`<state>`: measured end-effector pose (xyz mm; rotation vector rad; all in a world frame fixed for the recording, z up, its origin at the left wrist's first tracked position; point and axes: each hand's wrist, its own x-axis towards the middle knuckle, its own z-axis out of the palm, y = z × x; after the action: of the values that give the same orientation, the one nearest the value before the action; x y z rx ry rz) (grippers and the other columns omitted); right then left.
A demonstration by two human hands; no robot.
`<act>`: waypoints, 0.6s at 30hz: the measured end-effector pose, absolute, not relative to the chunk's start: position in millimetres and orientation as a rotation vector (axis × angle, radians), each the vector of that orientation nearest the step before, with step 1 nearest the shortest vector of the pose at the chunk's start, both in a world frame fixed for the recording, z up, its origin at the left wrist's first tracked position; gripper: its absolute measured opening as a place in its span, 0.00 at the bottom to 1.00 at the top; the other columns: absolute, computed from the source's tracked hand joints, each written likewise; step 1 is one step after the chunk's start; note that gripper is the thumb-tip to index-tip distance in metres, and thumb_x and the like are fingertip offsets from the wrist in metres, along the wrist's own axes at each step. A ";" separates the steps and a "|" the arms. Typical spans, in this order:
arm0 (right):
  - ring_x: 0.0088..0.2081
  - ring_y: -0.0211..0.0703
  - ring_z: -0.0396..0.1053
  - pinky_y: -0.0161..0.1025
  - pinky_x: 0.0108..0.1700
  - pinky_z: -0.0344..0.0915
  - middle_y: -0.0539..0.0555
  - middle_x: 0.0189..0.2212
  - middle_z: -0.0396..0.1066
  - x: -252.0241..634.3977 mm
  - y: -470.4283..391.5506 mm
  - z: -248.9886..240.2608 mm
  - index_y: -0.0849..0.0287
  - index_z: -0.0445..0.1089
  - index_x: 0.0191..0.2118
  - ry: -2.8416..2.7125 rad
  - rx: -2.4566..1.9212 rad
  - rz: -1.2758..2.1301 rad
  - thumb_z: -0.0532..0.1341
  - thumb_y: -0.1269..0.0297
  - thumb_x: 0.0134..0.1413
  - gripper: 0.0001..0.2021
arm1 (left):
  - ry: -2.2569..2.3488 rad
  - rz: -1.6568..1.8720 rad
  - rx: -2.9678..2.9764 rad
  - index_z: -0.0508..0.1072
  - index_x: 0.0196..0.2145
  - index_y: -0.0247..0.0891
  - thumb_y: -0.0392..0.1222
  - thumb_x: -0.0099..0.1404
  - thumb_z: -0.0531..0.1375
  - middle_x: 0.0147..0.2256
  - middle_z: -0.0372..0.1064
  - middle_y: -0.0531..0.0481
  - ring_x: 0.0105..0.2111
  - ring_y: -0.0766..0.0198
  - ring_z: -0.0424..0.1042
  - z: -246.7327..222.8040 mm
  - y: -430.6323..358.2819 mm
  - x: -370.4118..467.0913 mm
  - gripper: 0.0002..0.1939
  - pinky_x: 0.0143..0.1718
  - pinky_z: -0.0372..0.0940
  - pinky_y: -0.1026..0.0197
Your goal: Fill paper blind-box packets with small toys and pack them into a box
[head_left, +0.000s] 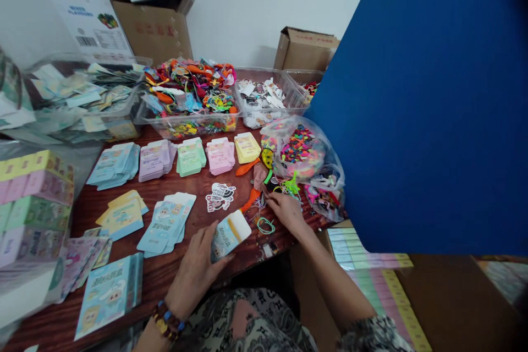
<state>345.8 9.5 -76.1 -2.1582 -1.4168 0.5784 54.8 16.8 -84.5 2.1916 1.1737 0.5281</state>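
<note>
Left hand (196, 267) gripping an open blue box (229, 235) at lower centre, right hand (286, 212) touching small trinkets (260, 192), its grip unclear

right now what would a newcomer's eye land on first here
Probably the big blue panel filling the right side of the view. Next, the clear tub heaped with bright mixed trinkets at the back of the table, then the open light-blue box in the left hand, front and centre.
</note>
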 end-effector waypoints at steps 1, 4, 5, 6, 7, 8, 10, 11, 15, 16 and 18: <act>0.35 0.46 0.72 0.36 0.35 0.59 0.52 0.32 0.77 346.2 11.3 -77.2 0.51 0.77 0.40 -1.403 -2.132 0.580 0.60 0.58 0.58 0.10 | 1.180 0.536 2.188 0.56 0.62 0.43 0.48 0.62 0.62 0.53 0.64 0.42 0.54 0.49 0.66 -84.9 16.4 53.6 0.33 0.57 0.64 0.44; 0.34 0.43 0.71 0.35 0.35 0.60 0.50 0.30 0.76 354.7 14.9 -77.3 0.52 0.77 0.37 -1.361 -2.049 0.593 0.57 0.56 0.60 0.12 | 1.216 0.560 2.180 0.57 0.61 0.42 0.50 0.62 0.62 0.53 0.64 0.42 0.55 0.48 0.67 -84.5 17.5 47.6 0.33 0.57 0.63 0.43; 0.33 0.43 0.70 0.35 0.36 0.60 0.50 0.29 0.76 358.2 15.6 -77.2 0.53 0.77 0.36 -1.347 -2.021 0.593 0.57 0.55 0.60 0.13 | 1.229 0.565 2.175 0.58 0.61 0.42 0.51 0.63 0.62 0.53 0.65 0.42 0.54 0.48 0.67 -83.8 18.2 46.1 0.32 0.57 0.63 0.44; 0.33 0.43 0.70 0.35 0.36 0.60 0.50 0.29 0.75 361.0 16.2 -77.4 0.53 0.77 0.35 -1.333 -1.994 0.589 0.56 0.55 0.60 0.13 | 1.239 0.567 2.169 0.58 0.61 0.41 0.52 0.63 0.61 0.53 0.65 0.42 0.54 0.48 0.67 -82.8 19.0 45.4 0.32 0.57 0.63 0.44; 0.33 0.42 0.69 0.35 0.36 0.60 0.50 0.29 0.75 362.8 16.9 -77.8 0.54 0.77 0.35 -1.317 -1.969 0.583 0.56 0.55 0.60 0.13 | 1.240 0.566 2.165 0.59 0.61 0.41 0.53 0.63 0.61 0.53 0.66 0.42 0.54 0.48 0.68 -81.8 19.7 45.5 0.32 0.57 0.63 0.44; 0.32 0.42 0.69 0.35 0.35 0.60 0.50 0.29 0.74 363.3 17.9 -78.4 0.55 0.76 0.35 -1.300 -1.945 0.579 0.56 0.56 0.59 0.13 | 1.237 0.570 2.161 0.59 0.60 0.40 0.53 0.63 0.61 0.52 0.66 0.42 0.54 0.48 0.68 -81.0 20.2 46.4 0.32 0.57 0.63 0.44; 0.29 0.41 0.68 0.34 0.32 0.60 0.50 0.26 0.72 361.4 21.6 -79.5 0.55 0.76 0.35 -1.269 -1.897 0.585 0.56 0.55 0.59 0.13 | 1.228 0.591 2.155 0.59 0.60 0.40 0.53 0.62 0.61 0.52 0.66 0.41 0.54 0.48 0.68 -80.3 20.8 49.3 0.32 0.57 0.64 0.44; 0.27 0.40 0.67 0.34 0.31 0.60 0.49 0.25 0.71 359.4 24.4 -79.5 0.56 0.75 0.35 -1.256 -1.870 0.597 0.56 0.55 0.58 0.13 | 1.222 0.601 2.154 0.59 0.60 0.40 0.52 0.62 0.62 0.52 0.66 0.41 0.54 0.48 0.68 -80.5 21.0 50.8 0.32 0.57 0.64 0.44; 0.22 0.38 0.65 0.34 0.27 0.60 0.49 0.25 0.70 353.2 39.1 -72.9 0.57 0.74 0.38 -1.206 -1.764 0.644 0.54 0.54 0.60 0.15 | 1.210 0.602 2.155 0.59 0.61 0.40 0.53 0.63 0.61 0.52 0.66 0.41 0.53 0.48 0.68 -83.1 22.0 50.7 0.33 0.56 0.65 0.44; 0.22 0.37 0.65 0.34 0.27 0.61 0.50 0.27 0.71 353.0 42.9 -70.2 0.57 0.73 0.39 -1.193 -1.746 0.650 0.53 0.53 0.60 0.16 | 1.215 0.600 2.157 0.58 0.61 0.40 0.53 0.63 0.61 0.53 0.66 0.41 0.53 0.48 0.68 -83.8 22.4 49.2 0.33 0.56 0.65 0.43; 0.23 0.38 0.67 0.34 0.26 0.62 0.52 0.30 0.73 354.1 50.2 -65.5 0.58 0.72 0.43 -1.179 -1.728 0.658 0.51 0.53 0.61 0.18 | 1.232 0.607 2.165 0.58 0.61 0.40 0.55 0.63 0.61 0.53 0.65 0.40 0.54 0.48 0.68 -84.8 23.4 45.7 0.34 0.56 0.64 0.43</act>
<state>354.1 50.2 -65.5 -1.7284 -1.1787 0.6579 45.7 23.4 -84.8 2.1647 1.2318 0.6067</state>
